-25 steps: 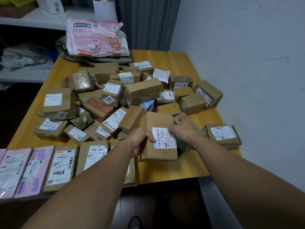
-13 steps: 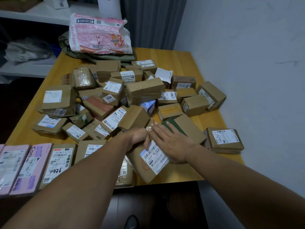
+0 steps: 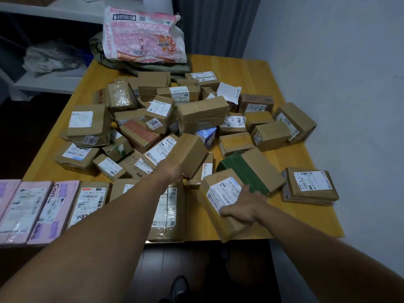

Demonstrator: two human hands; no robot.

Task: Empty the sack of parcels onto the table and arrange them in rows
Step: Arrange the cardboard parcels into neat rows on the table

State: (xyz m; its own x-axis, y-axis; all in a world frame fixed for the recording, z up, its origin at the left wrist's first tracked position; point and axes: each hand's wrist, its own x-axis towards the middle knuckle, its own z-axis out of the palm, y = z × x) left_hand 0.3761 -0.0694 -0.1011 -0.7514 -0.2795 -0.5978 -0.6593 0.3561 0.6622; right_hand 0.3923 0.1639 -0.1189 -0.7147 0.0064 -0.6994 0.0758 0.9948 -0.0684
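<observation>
Labelled parcel (image 3: 222, 194) lower centre, askew on table (image 3: 251, 68) near edge, long axis slanting toward lower right, pressed under right hand (image 3: 244, 206), fingers flat. Row's end parcel (image 3: 167, 206) just left. Left hand (image 3: 175, 174) at brown box (image 3: 190, 152), grip hidden.

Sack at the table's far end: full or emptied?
Emptied, apparently: the green sack lies collapsed under a pink bag, parcels heaped on the table.
</observation>
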